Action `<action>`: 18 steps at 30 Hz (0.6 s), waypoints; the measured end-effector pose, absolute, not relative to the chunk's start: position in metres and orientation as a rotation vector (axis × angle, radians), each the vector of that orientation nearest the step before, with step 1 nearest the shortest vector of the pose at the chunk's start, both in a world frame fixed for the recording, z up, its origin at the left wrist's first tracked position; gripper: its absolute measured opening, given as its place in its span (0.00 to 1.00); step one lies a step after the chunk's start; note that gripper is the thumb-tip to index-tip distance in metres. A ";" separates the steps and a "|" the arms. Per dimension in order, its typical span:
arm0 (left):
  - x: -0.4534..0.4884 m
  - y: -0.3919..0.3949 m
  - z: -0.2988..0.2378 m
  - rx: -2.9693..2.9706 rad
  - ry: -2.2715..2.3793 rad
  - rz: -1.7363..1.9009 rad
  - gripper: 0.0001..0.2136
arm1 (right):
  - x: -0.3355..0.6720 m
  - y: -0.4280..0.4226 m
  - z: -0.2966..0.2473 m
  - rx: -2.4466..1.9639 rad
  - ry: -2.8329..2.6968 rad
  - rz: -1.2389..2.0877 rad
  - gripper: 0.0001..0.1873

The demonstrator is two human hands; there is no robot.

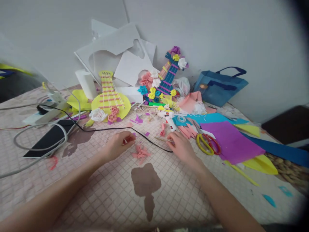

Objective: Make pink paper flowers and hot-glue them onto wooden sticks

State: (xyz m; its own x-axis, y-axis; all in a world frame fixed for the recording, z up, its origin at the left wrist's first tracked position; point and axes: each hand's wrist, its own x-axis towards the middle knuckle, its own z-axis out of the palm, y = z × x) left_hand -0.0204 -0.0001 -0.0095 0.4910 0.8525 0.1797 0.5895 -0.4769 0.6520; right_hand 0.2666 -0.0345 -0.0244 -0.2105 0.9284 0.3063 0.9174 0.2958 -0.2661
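Observation:
A pink crepe-paper flower (141, 152) lies on the table between my two hands. My left hand (120, 143) is just to its upper left, the fingers curled inward; whatever they hold is hidden. On the other side, my right hand (180, 145) pinches a thin wooden stick (162, 139) that points left. A black cable (108, 129) runs past both hands and reaches my right fingertips. Beyond the right hand is a white glue gun (171, 121), with pink paper strips (187, 131) beside it. Yellow- and red-handled scissors (205, 145) lie to the right.
A yellow paper guitar (111, 104) and a blue one (169, 77) with paper flowers stand at the back. White cut boards (113, 40) lean on the wall. Purple paper (231, 141) and a blue bag (220, 87) are at right; a dark tablet-like slab (50, 138) is at left.

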 end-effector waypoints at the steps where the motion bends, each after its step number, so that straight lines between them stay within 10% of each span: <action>1: -0.022 -0.002 -0.010 2.221 1.188 0.671 0.07 | 0.268 -0.034 -0.026 -1.674 -2.198 0.018 0.03; 18: -0.021 -0.008 -0.012 2.246 1.086 0.510 0.04 | 0.254 -0.042 -0.014 -1.649 -2.153 0.045 0.08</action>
State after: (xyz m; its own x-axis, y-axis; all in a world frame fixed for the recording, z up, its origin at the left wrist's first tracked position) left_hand -0.0212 -0.0076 -0.0117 0.5940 0.8001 0.0836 0.5753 -0.4952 0.6510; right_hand 0.2544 -0.0423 -0.0142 -0.2037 0.9282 0.3113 0.9144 0.2940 -0.2783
